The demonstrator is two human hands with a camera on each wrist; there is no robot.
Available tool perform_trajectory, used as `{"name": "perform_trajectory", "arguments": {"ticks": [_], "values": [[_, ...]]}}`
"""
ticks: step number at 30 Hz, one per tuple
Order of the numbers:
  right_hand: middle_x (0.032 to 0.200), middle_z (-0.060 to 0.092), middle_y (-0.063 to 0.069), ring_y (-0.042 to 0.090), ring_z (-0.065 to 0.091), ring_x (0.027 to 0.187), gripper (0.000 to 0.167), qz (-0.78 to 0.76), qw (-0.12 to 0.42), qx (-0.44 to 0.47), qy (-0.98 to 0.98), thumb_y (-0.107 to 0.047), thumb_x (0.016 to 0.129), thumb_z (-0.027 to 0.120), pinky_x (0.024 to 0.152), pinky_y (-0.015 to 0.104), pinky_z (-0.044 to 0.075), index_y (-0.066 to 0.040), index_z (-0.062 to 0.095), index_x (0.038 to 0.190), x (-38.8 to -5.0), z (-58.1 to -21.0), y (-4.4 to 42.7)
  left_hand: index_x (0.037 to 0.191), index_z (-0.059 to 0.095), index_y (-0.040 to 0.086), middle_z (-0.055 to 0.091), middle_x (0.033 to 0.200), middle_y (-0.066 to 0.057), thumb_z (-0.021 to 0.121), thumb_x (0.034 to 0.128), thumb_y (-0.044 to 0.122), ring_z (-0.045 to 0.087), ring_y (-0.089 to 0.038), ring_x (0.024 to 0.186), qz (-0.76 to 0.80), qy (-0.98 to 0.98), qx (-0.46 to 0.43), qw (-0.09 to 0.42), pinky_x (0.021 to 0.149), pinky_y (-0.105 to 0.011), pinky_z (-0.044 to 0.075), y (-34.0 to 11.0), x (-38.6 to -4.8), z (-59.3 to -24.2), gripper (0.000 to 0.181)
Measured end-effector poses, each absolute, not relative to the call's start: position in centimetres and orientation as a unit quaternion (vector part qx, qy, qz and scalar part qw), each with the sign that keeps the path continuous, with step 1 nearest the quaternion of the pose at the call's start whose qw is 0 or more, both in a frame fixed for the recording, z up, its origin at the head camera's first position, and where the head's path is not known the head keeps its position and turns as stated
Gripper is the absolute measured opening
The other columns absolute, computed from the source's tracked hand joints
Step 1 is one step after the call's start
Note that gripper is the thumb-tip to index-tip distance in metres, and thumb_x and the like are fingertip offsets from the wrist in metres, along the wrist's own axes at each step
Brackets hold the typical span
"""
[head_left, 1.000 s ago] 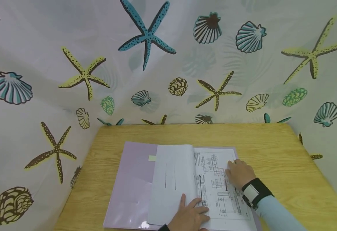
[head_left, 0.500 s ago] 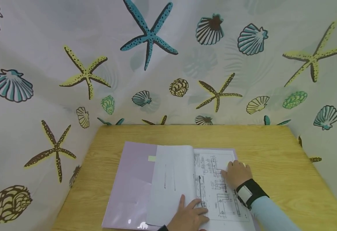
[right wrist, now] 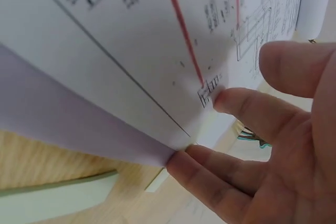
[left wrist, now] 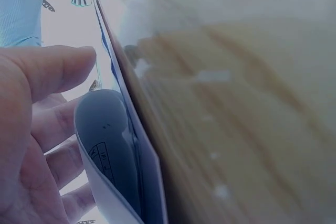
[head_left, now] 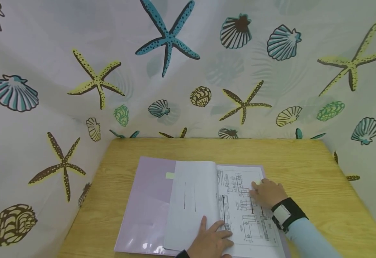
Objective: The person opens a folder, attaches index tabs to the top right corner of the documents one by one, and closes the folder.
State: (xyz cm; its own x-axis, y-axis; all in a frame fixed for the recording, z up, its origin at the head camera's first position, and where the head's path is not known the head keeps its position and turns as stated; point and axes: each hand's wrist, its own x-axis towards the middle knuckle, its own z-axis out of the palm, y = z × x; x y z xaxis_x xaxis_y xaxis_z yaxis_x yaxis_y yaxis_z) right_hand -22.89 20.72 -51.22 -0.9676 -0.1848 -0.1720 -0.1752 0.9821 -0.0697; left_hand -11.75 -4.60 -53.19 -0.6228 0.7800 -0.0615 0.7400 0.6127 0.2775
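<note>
A lilac folder lies spread on the table. Its white sheets are parted: a mostly blank page on the left, a technical drawing page on the right. My left hand rests across the inner fold, fingers spread; in the left wrist view the blank page bulges up beside them. My right hand touches the drawing's right edge near its upper corner, by a pale yellow-green sticky tab. The right wrist view has its fingertips on the page and folder edge, the thumb apart; red lines mark the drawing.
Another pale sticky tab is on the folder's left inner cover. A pale green strip appears over the wood in the right wrist view. The wooden table is bordered by a shell-and-starfish patterned sheet.
My right hand shifted slightly left, then back right along the drawing's edge, and the pale tab now shows at its fingertips. My left hand has stayed on the fold.
</note>
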Motion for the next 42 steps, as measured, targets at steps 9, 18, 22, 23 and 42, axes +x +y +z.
{"name": "perform_trajectory", "arguments": {"ticks": [9,18,22,23,42], "values": [[0.089,0.064,0.014,0.028,0.06,0.066,0.038,-0.116,0.146,-0.05,0.981,-0.033,0.098,0.052,0.06,0.042,0.046,-0.004,0.072,0.113,-23.9,-50.4,20.8,0.114,0.07,0.033,0.056,0.13,0.016,0.056,0.0896,0.053,0.038,-0.019,0.133,0.098,0.897,0.421,0.09,0.093,-0.072,0.031,-4.9,-11.8,-53.1,0.035],[0.089,0.066,0.013,0.021,0.056,0.067,0.038,-0.139,0.175,-0.082,0.971,-0.027,0.099,0.05,0.056,0.034,0.042,0.004,0.067,0.115,-23.7,-49.4,21.4,0.117,0.068,0.033,0.055,0.133,0.015,0.053,0.0908,0.054,0.035,-0.02,0.136,0.092,0.893,0.428,0.107,0.095,-0.073,0.028,-5.0,-11.9,-53.0,0.037],[0.112,0.064,0.025,0.029,0.06,0.085,0.038,-0.124,0.166,-0.092,0.974,-0.02,0.097,0.053,0.073,0.045,0.048,0.008,0.061,0.122,-23.6,-49.4,22.0,0.117,0.069,0.032,0.055,0.132,0.015,0.055,0.0903,0.054,0.035,-0.02,0.135,0.097,0.891,0.432,0.103,0.094,-0.073,0.029,-5.0,-11.8,-52.9,0.037],[0.114,0.063,0.027,0.03,0.06,0.086,0.038,-0.117,0.163,-0.099,0.975,-0.019,0.096,0.053,0.074,0.045,0.048,0.008,0.06,0.122,-23.6,-49.4,22.1,0.117,0.068,0.032,0.055,0.132,0.014,0.055,0.0904,0.054,0.035,-0.02,0.135,0.098,0.89,0.432,0.104,0.094,-0.073,0.029,-5.0,-11.8,-52.9,0.037],[0.107,0.06,0.03,0.025,0.052,0.066,0.044,-0.025,0.106,-0.102,0.989,-0.025,0.092,0.062,0.056,0.037,0.047,-0.001,0.059,0.13,-23.2,-50.2,20.4,0.116,0.07,0.031,0.056,0.132,0.012,0.057,0.0903,0.052,0.034,-0.021,0.136,0.112,0.89,0.427,0.11,0.095,-0.073,0.028,-5.0,-11.6,-52.3,0.036]]}}
